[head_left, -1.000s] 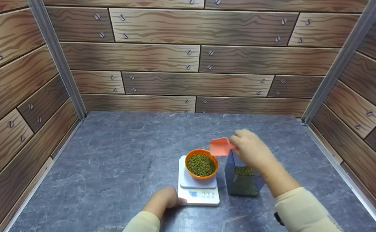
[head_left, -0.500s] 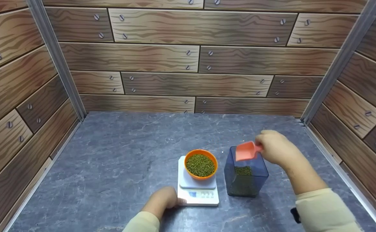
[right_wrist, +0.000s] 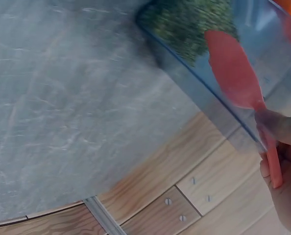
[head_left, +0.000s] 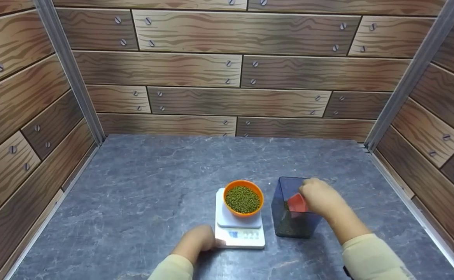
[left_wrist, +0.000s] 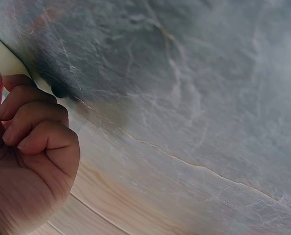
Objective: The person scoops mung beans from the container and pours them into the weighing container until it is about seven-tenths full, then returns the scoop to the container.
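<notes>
My right hand [head_left: 320,195] holds a red scoop [head_left: 297,203] by its handle. The scoop's bowl is inside a clear bluish square container [head_left: 285,225], over small green beans [right_wrist: 216,19] that look like mung beans. To the left, a white kitchen scale [head_left: 238,243] bears an orange bowl [head_left: 260,208] filled with similar green beans [head_left: 242,199]. My left hand [head_left: 201,237] grips the scale's front left corner, its thumb on top. In the left wrist view, the fingers [left_wrist: 42,117] are curled beside the scale's pale edge.
Everything stands on a grey marbled tabletop [head_left: 153,186]. Wood-patterned walls [head_left: 188,70] with metal corner strips enclose it at the back and both sides. The container stands a short way right of the scale. Tiny pale specks lie behind the container.
My right hand has moved the scoop from beside the orange bowl rightward, then down into the container. The left hand, scale and bowl have stayed in place.
</notes>
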The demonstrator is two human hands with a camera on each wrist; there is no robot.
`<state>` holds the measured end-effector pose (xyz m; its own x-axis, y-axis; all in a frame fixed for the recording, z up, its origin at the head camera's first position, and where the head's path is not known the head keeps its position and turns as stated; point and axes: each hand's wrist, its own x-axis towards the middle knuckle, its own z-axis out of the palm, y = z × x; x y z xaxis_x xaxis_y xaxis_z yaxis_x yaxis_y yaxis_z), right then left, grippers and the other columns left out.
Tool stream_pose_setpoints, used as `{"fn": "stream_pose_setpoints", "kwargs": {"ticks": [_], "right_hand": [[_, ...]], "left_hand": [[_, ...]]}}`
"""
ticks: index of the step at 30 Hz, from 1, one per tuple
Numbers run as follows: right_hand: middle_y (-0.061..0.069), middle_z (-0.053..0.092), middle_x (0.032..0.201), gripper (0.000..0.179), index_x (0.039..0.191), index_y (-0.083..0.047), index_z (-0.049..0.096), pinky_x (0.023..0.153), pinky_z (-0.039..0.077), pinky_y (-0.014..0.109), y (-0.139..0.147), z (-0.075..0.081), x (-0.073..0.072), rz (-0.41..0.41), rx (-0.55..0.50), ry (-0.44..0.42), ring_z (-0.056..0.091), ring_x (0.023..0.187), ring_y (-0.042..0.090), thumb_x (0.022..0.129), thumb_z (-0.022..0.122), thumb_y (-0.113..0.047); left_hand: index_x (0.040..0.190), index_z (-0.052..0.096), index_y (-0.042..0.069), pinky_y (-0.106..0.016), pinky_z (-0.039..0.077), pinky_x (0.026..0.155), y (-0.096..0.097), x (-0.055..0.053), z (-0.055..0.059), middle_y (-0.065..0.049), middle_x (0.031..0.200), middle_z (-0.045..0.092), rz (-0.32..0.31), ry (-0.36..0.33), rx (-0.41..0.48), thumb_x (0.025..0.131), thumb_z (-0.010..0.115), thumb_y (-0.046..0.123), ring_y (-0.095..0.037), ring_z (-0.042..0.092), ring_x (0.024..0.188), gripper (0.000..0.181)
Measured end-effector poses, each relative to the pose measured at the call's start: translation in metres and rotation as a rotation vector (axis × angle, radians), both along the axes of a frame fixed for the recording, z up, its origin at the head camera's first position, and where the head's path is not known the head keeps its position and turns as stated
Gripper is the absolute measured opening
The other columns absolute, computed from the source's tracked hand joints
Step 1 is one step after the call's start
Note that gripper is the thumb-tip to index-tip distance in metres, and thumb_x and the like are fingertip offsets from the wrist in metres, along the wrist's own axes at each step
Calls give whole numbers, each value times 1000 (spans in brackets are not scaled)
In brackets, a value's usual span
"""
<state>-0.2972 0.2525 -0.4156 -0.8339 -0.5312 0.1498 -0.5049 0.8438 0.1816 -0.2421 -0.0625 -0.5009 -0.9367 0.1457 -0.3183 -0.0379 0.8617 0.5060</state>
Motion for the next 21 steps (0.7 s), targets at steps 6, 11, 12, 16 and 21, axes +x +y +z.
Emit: {"fn": "stream_pose_setpoints", "kwargs": {"ticks": [6,11,12,16,21], "right_hand": [[1,46,64,21,59,-11,54,59,44,37,0,-8,-2,16,-21,-50,48,62,21,65,65,6],[-3,41,61,22,56,-11,52,52,37,30,4,-8,-3,65,-113,-115,41,56,14,61,67,4],[-3,41,61,21,57,-10,53,52,36,30,4,-8,-3,75,-128,-123,40,56,14,61,68,3],[-3,45,61,18,59,-9,56,52,38,29,6,-10,-6,95,-181,-170,42,57,12,62,70,2],[-3,52,61,15,61,-9,59,53,40,29,5,-12,-11,79,-226,-278,44,57,10,65,70,0]], "left_hand": [[64,55,5,-42,45,70,-1,1,1,-6,61,48,-1,1,12,75,72,38,-23,46,62,38],[64,55,5,-42,45,71,0,0,2,-7,62,49,-1,-8,-13,75,71,39,-24,46,63,40],[64,55,5,-42,45,71,0,0,2,-8,62,49,-2,-8,-20,75,71,40,-24,46,62,40],[64,55,5,-43,46,72,2,-1,2,-8,63,49,3,-17,-39,76,70,41,-24,46,63,41],[65,55,4,-43,45,72,1,-2,0,-9,64,50,6,-15,-23,75,71,39,-24,47,63,40]]}}
